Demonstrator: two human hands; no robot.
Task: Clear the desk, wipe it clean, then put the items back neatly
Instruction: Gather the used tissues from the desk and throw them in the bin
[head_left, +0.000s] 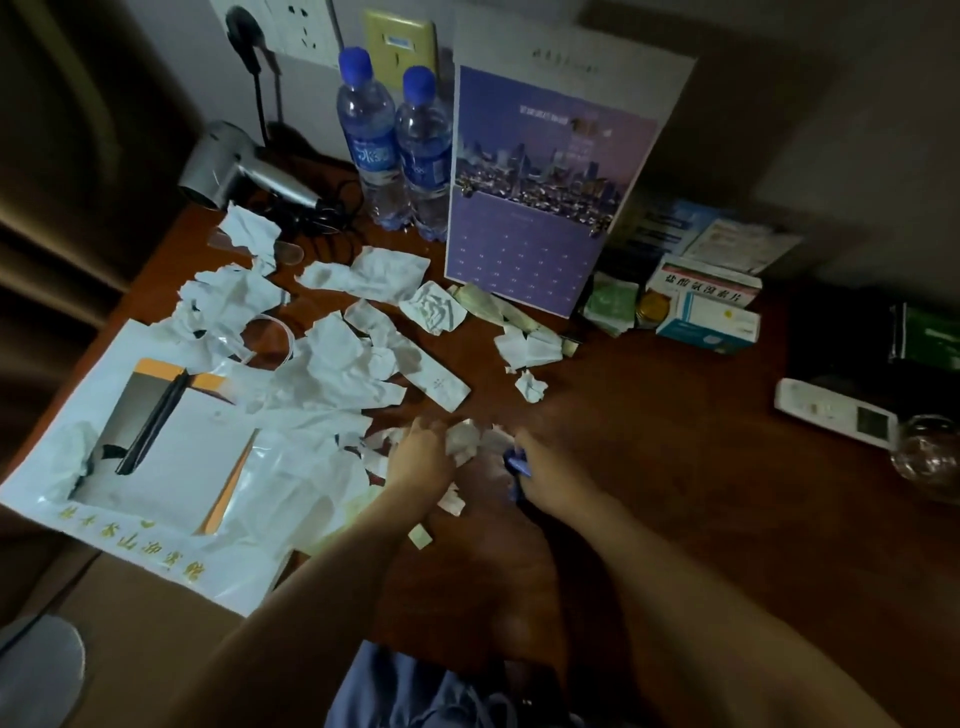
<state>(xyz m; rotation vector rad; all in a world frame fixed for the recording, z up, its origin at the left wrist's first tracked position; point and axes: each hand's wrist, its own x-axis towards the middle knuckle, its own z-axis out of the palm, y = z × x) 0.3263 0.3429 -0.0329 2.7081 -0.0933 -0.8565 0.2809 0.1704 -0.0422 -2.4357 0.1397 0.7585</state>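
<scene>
A: Nearest the camera, both forearms reach over the dark wooden bench. Left hand?

B: Fingers curled over crumpled white paper scraps at the bench's middle. It grips them. Image is blurred there.

A: Right hand?

B: Curled round a small blue item, just beside the left hand. Cannot tell what the item is.

A: Left of the hands?

B: A white plastic bag with gold lettering lies flat, hanging partly over the bench's left edge. Torn and crumpled papers are strewn from it toward the bench's middle.

A: Right side?

B: A white remote control lies near the right edge, a clear glass just beside it. Farther back, medicine boxes are stacked in a loose cluster.

A: Back row?

B: A purple calendar with a skyline photo stands upright, leaning toward the wall. Two blue-capped water bottles stand upright, touching each other, just left of it. A silver hair dryer lies at the far left corner, cord coiled beside it.
</scene>
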